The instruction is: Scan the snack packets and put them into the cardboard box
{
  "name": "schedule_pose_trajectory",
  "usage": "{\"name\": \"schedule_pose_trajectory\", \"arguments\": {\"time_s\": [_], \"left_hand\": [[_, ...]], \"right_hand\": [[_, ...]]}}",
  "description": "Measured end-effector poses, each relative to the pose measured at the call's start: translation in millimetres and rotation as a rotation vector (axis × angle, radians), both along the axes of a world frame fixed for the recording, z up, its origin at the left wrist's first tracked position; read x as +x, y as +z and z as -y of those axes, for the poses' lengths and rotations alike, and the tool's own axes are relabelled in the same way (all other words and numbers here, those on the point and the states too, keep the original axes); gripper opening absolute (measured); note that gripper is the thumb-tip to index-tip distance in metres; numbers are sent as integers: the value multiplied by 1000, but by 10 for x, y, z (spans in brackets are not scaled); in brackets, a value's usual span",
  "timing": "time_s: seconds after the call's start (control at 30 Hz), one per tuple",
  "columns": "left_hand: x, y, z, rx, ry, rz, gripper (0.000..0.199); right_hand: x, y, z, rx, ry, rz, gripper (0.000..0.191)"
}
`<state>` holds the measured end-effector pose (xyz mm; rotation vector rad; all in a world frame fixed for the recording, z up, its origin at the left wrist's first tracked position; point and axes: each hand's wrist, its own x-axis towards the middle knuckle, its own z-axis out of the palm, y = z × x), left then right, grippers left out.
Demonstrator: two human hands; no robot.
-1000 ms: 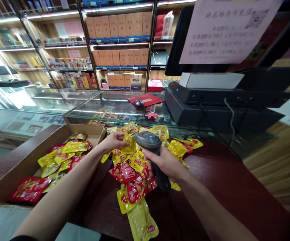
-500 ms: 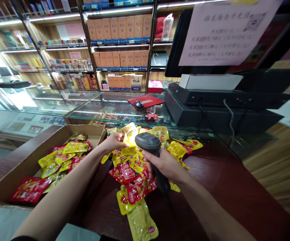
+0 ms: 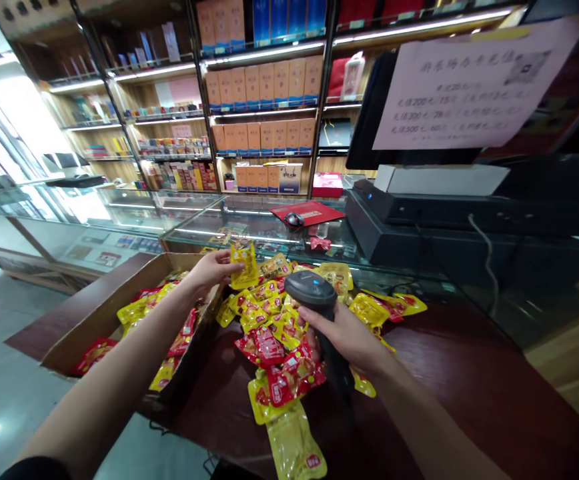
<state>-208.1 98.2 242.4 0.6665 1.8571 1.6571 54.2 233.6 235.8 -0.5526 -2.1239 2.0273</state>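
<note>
Behind, lit shelves [image 3: 249, 100] overlook glass counter [image 3: 249, 223].

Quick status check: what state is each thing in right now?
Left hand: shut on a yellow packet, lifted above the pile.
Right hand: shut on the scanner, head aimed at the packet.
Cardboard box: open, partly filled with packets.
Packet pile: loose on the counter.

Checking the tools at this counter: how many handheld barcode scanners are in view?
1. The dark grey handheld barcode scanner is gripped in the right hand above the pile of yellow and red snack packets on the dark wooden counter. Others may be hidden behind the register.
</note>
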Motion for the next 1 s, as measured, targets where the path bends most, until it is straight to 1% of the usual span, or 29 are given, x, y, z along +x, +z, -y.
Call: {"name": "schedule_pose_trajectory", "arguments": {"time_s": [0.07,0.13,0.2,0.27,0.37,0.43,0.5,0.6,0.7,0.73,0.8,0.87,0.93,0.97,1.0], "left_hand": [[-101,70,282,-34,46,-18,63],[-205,109,589,-66,103,-53,63],[-308,122,881,-77,140,-71,61],[-396,123,1124,-96,179,-104,60],[-449,134,1337,-117,239,-168,61],[-395,159,1357,-118,244,-194,60],[-267,182,1278,-132,197,-209,58],[-1,151,1019,-180,65,-206,54],[238,6,678,-230,-121,-169,50],[297,-59,563,-263,-194,-168,50],[380,-195,348,-374,-281,-209,51],[420,-322,161,-555,-291,-362,51],[429,-435,3,-732,-249,-584,48],[426,-487,-67,-784,-223,-671,48],[423,-538,-132,-800,-196,-726,48]], "right_hand": [[0,-5,15,-9,-3,-1,36],[-5,-13,30,-13,-11,-15,36],[-11,-22,46,-9,-6,-25,36],[-19,-40,61,-11,11,-26,36],[-35,-89,77,-25,29,-23,35],[-48,-128,80,-25,27,-22,34],[-57,-154,77,-26,28,-12,35],[-55,-152,70,-26,35,-9,36],[-35,-113,72,-15,30,-18,37],[-28,-99,75,-6,29,-20,37],[-14,-72,80,6,28,-24,36],[-5,-51,80,-4,25,-24,35],[-1,-38,72,-21,16,-18,34],[-1,-35,65,-26,12,-15,34],[-3,-34,56,-28,8,-15,34]]}}
